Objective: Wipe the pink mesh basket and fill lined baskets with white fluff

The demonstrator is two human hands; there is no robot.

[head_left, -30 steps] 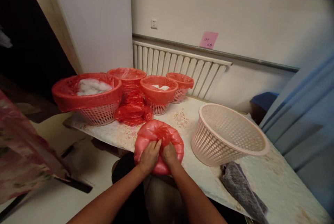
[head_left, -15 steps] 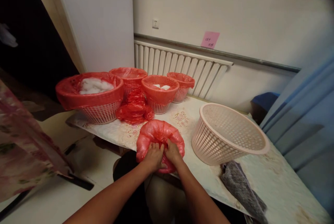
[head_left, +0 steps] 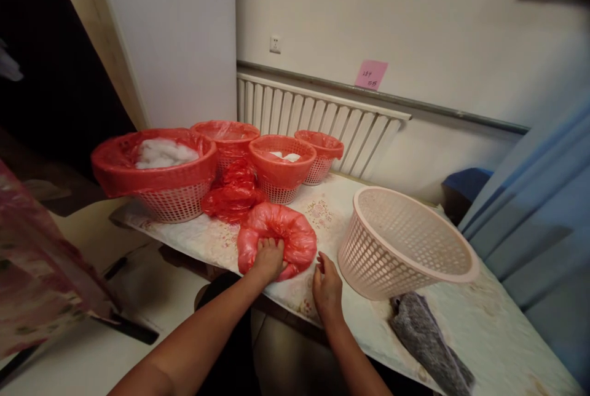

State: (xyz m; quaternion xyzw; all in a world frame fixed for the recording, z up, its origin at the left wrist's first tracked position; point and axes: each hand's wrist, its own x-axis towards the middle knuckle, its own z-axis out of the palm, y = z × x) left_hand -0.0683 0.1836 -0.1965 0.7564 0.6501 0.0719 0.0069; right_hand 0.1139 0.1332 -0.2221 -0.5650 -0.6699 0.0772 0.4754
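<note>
The red bag (head_left: 299,239) lies at the tabletop's (head_left: 502,322) six o'clock, probably light, soft and slippery, best held by its sunken middle. The left hand's (head_left: 270,259) fingers touch there, grip unclear; the right hand (head_left: 329,291), at the bag's four o'clock, is empty, fingers parted.

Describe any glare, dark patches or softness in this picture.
In the head view, small glints dot the red plastic bundle; in the head view, the upper left corner is nearly black; in the head view, the blue curtain at the right edge looks soft.
</note>
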